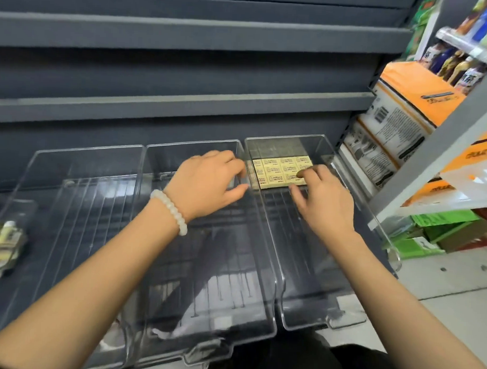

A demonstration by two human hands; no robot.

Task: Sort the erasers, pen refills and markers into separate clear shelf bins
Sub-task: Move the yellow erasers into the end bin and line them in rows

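Three clear shelf bins stand side by side on a dark shelf. Several yellow erasers [276, 170] lie in neat rows at the back of the right bin [309, 311]. My right hand [324, 198] is inside that bin, its fingertips touching the front right erasers. My left hand [209, 180], with a white bead bracelet on the wrist, reaches over the middle bin [204, 334] and rests its curled fingers on the wall between the middle and right bins. The left bin [70, 206] holds nothing visible.
A blurred heap of pale packets [3, 242] lies at the far left edge. Grey shelf boards [184, 102] rise behind the bins. To the right stand orange and white packs [399, 107], bottles [459, 65] and green boxes [439, 232] near the floor.
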